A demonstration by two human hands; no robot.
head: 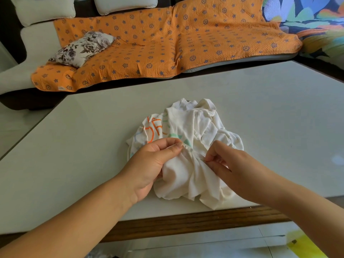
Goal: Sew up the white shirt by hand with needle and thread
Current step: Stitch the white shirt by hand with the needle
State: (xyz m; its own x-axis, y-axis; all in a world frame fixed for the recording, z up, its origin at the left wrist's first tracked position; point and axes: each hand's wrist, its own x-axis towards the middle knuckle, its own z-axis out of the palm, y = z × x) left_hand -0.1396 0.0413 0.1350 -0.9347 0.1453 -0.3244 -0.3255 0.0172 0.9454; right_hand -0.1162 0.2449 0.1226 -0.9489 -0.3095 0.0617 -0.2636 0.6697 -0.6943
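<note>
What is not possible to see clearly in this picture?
Head view:
Too thin to see: sewing thread.
Mostly hidden by right hand: thin dark needle.
Buried in folds of crumpled white shirt, beside left hand: seam being sewn.
Cut by folds: orange printed letters.

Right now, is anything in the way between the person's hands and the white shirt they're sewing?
Nothing visible is. The left hand pinches a gathered fold of the white shirt, and the right hand pinches a thin needle whose tip meets the cloth beside that fold.
</note>
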